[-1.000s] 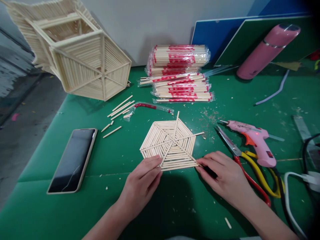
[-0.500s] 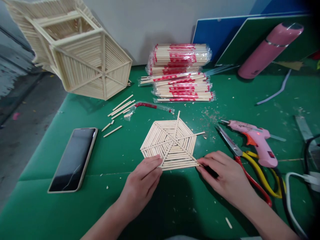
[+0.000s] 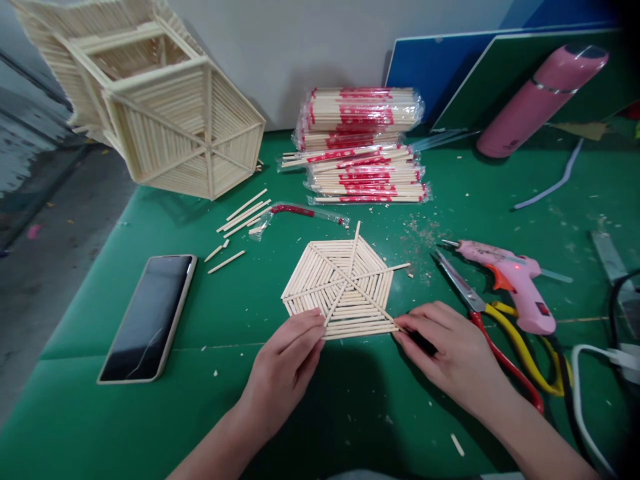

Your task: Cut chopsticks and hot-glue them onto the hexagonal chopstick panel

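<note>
My left hand (image 3: 287,353) and right hand (image 3: 447,347) each pinch a near corner of the flat, pale wooden-stick hexagon (image 3: 367,310) on the green tabletop (image 3: 210,420).

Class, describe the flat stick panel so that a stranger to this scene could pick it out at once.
Start from the green table and find the person's left hand and right hand. At their fingertips lies a six-sided panel of pale sticks. Unlike the larger stick structure at the back left, it lies flat, with stick ends jutting past its outline.
</note>
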A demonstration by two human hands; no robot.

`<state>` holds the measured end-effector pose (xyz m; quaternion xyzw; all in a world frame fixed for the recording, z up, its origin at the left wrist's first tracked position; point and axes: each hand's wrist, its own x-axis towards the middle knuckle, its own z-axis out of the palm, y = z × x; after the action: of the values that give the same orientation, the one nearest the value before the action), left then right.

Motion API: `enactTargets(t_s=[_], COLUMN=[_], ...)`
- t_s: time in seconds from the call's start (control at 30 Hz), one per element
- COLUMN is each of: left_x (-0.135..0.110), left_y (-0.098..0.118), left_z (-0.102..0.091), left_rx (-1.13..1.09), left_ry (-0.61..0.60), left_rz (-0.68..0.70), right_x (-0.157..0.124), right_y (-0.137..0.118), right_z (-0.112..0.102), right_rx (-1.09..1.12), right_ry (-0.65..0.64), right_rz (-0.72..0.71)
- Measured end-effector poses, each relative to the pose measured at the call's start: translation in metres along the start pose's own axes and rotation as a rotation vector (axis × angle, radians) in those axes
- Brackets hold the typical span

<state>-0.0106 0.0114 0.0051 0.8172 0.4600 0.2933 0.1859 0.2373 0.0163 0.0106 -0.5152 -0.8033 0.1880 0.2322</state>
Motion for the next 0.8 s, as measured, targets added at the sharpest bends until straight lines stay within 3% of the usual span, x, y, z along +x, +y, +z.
enactTargets(t_s=[0.5,0.8], left_x=[-0.0035,-0.0046], left_y=[-0.0078,-0.0073], left_z=[-0.0012,0.0009], left_rx=[0.101,0.118], left_ry=[-0.059,-0.050], left_rz=[0.108,0.103], right_x=[0.0027,0.0015], right_y=[-0.0027,-0.0029], right_z=[-0.0004,-0.0009], right_rx=[-0.016,-0.012], right_ry=[0.002,0.016], right_rz=[0.016,0.009])
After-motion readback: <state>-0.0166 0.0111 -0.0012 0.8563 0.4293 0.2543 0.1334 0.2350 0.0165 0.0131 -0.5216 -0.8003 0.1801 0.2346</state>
